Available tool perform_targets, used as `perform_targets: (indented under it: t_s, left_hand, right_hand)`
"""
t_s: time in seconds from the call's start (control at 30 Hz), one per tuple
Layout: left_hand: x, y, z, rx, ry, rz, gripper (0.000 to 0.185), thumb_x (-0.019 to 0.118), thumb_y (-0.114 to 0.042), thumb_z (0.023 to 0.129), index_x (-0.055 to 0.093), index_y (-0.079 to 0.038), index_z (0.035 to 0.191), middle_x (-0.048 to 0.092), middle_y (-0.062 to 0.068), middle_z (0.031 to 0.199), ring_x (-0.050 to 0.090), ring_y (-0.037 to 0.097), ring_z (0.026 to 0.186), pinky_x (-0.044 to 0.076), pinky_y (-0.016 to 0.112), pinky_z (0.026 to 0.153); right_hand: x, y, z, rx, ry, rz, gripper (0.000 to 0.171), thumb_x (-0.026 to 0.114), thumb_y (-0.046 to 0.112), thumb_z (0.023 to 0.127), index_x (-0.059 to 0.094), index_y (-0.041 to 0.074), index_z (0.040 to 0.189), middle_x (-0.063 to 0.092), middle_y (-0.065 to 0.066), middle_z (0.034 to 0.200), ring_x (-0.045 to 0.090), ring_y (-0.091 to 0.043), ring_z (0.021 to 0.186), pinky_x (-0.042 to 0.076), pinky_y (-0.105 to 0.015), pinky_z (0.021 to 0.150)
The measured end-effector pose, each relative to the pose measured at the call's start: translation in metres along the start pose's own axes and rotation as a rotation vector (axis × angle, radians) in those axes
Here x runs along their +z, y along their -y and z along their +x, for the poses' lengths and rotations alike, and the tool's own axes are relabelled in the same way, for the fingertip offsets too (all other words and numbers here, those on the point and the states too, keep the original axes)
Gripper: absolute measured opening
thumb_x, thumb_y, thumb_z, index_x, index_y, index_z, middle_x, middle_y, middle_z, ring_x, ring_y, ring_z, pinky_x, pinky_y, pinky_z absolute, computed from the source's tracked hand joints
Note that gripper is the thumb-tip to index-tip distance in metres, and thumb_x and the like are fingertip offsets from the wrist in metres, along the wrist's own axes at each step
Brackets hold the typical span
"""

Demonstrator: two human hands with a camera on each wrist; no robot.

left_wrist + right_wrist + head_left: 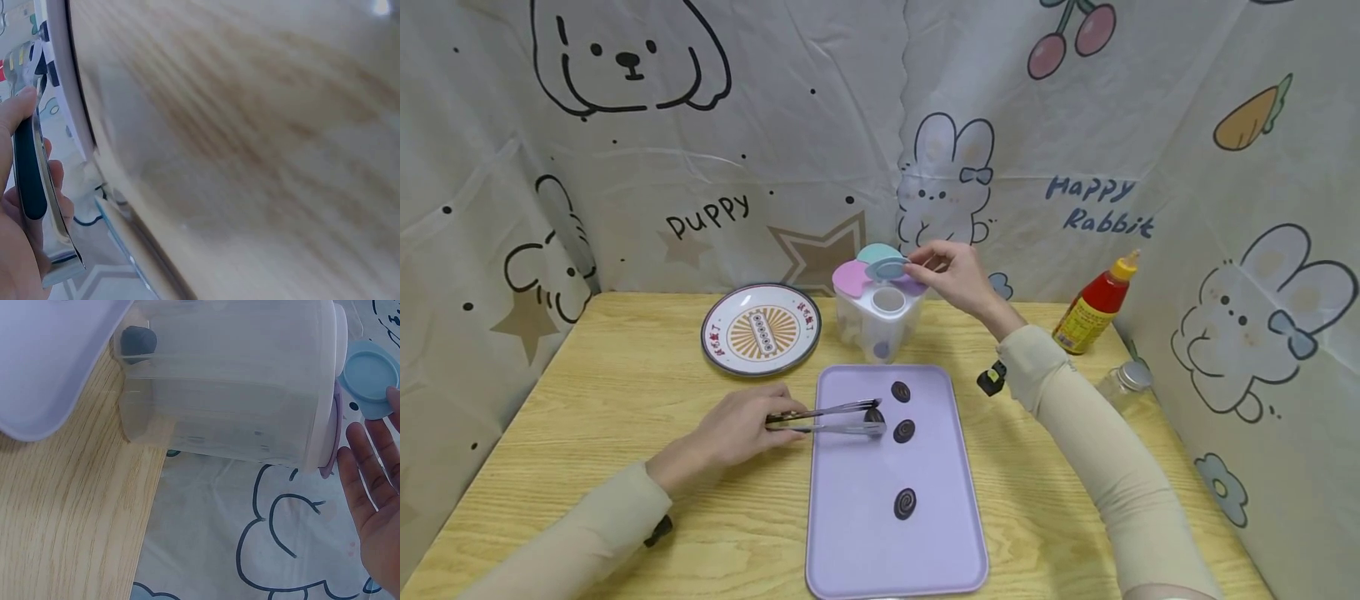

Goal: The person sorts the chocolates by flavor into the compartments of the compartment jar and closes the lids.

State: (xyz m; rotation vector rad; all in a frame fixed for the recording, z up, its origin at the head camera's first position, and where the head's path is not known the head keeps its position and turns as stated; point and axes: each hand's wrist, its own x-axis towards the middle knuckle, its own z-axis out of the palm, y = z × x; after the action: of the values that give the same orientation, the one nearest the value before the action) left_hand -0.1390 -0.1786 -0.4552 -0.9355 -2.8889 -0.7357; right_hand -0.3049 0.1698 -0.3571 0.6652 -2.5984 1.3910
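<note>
My left hand (747, 425) grips metal tongs (838, 428) with dark handle grips (30, 165). Between the tong arms, near their tips, is a dark oval chocolate (874, 416); whether it touches the tray cannot be told. On the lilac tray (857, 533) lie three more swirled chocolates, the nearest one (905, 503) toward the front. My right hand (953, 273) pinches the round blue lid (370, 378) of a translucent container (231, 381), holding it raised beside the uncovered round opening (889, 299). A dark round piece (138, 344) shows through the container's wall at its bottom.
A patterned plate (718, 343) lies left of the container. At the right stand a red sauce bottle (1092, 307) and a glass jar with a metal lid (1126, 382). Pink (852, 279) and teal (878, 253) lids cover other container sections. A printed cloth hangs behind.
</note>
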Motion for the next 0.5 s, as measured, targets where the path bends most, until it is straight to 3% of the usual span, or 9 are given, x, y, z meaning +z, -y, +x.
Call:
perform_targets:
  t_s: [0.2, 0.5]
  left_hand:
    - [-0.012, 0.002, 0.007, 0.026, -0.069, 0.012, 0.026, 0.084, -0.033, 0.09, 0.08, -0.022, 0.113, 0.068, -0.006, 0.092, 0.047, -0.001, 0.07, 0.041, 0.02, 0.063]
    - [-0.047, -0.002, 0.032, 0.041, -0.197, 0.005, 0.028, 0.086, -0.029, 0.089, 0.081, -0.017, 0.113, 0.069, -0.002, 0.094, 0.051, 0.007, 0.072, 0.044, 0.025, 0.065]
  right_hand:
    - [0.001, 0.0, 0.001, -0.01, -0.004, -0.005, 0.019, 0.079, 0.019, 0.095, 0.077, 0.005, 0.108, 0.077, -0.016, 0.105, 0.067, -0.015, 0.085, 0.055, -0.023, 0.073]
    - [0.0, 0.001, 0.001, -0.003, -0.002, 0.002, 0.02, 0.08, 0.019, 0.095, 0.077, 0.005, 0.108, 0.076, -0.016, 0.106, 0.067, -0.014, 0.085, 0.054, -0.022, 0.073]
